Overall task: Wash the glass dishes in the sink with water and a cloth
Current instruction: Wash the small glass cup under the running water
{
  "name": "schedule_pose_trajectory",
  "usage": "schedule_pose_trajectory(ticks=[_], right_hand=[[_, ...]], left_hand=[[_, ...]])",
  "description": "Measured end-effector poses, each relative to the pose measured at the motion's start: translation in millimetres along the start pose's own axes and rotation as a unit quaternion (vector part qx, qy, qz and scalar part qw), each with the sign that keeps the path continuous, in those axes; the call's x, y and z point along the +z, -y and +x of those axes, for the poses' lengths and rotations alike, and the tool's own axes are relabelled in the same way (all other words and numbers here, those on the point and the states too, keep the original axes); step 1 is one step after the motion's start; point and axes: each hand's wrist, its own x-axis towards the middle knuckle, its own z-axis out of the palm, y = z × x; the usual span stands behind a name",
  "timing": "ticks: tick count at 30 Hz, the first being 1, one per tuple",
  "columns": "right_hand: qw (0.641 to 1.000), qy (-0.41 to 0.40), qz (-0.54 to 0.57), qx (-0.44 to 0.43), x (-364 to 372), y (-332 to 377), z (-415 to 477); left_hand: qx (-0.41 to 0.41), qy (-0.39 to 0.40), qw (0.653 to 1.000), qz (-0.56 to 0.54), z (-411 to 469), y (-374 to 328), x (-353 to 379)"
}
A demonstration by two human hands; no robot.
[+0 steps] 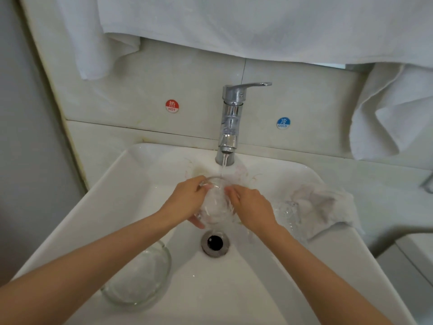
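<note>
Clear ribbed glass tumbler (215, 205), gripped between my left hand (187, 200) and right hand (253, 209) under the chrome tap's (230, 123) stream mid-sink (93, 207), seems merely rinsing; round glass bowl (138, 277) front-left, second glass (287, 212) and grey cloth (321, 207) at the right edge remain.

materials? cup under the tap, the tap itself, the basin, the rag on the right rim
cup: clear glass, possibly ribbed or cut; the basin shows through it, with glints.
tap: metal with a polished chrome look; mirror-like reflections.
basin: white and glossy, likely glazed ceramic.
rag: pale cloth, matte, crumpled into soft folds; looks damp, hard to be sure.
</note>
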Motion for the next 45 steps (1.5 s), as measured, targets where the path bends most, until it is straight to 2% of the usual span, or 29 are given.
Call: schedule_pose_trajectory(ticks=[2,5,7,8,9,10,12,13,14,16,18,20,22,27,30,33,39,42,45], right_hand=[[0.998,0.017,0.067,0.012,-2,0,3],[0.998,0.007,0.062,0.008,-5,4,6],[0.999,0.005,0.037,0.016,-6,4,7],[1.000,0.008,0.013,0.023,-6,4,7],[1.000,0.007,-0.007,0.030,-7,3,7],[0.999,0.005,-0.022,0.035,-7,2,6],[0.998,-0.004,-0.055,0.043,-10,0,4],[0.996,-0.008,-0.073,0.044,-11,0,3],[0.995,-0.014,-0.084,0.046,-12,-2,3],[0.995,-0.021,-0.076,0.059,-13,-6,4],[0.996,-0.025,-0.064,0.065,-11,-8,6],[0.997,-0.017,-0.056,0.060,-8,-7,7],[0.997,-0.011,-0.047,0.054,-5,-4,6],[0.998,0.003,-0.040,0.050,-3,-7,8],[0.999,-0.010,-0.028,0.034,-4,-6,6],[0.999,-0.016,-0.031,0.017,-2,-3,4],[0.999,-0.002,-0.038,0.029,-3,-7,7],[0.999,-0.018,-0.029,0.012,-6,-7,7],[0.999,-0.028,-0.034,0.002,-5,-6,6]], left_hand=[[-0.005,-0.003,0.999,-0.053,1,-2,-4],[-0.009,0.016,0.997,-0.081,1,-3,-8],[0.038,-0.024,0.999,0.005,6,4,-9],[0.080,-0.048,0.989,0.117,10,12,-9],[0.127,-0.072,0.956,0.255,12,20,-8],[0.182,-0.101,0.908,0.364,13,26,-6],[0.304,-0.114,0.819,0.474,13,34,1],[0.344,-0.100,0.787,0.502,11,36,6],[0.371,-0.089,0.762,0.524,12,39,11],[0.386,-0.061,0.733,0.557,11,43,18],[0.404,-0.065,0.704,0.580,13,46,18],[0.400,-0.090,0.702,0.582,15,46,17],[0.396,-0.099,0.723,0.558,16,46,17],[0.522,-0.051,0.718,0.458,13,45,17],[0.493,-0.066,0.711,0.497,14,42,16],[0.428,-0.082,0.730,0.526,15,43,12],[0.547,-0.024,0.695,0.466,16,40,10],[0.515,-0.025,0.677,0.526,21,39,1],[0.435,-0.058,0.702,0.560,21,40,-1]])
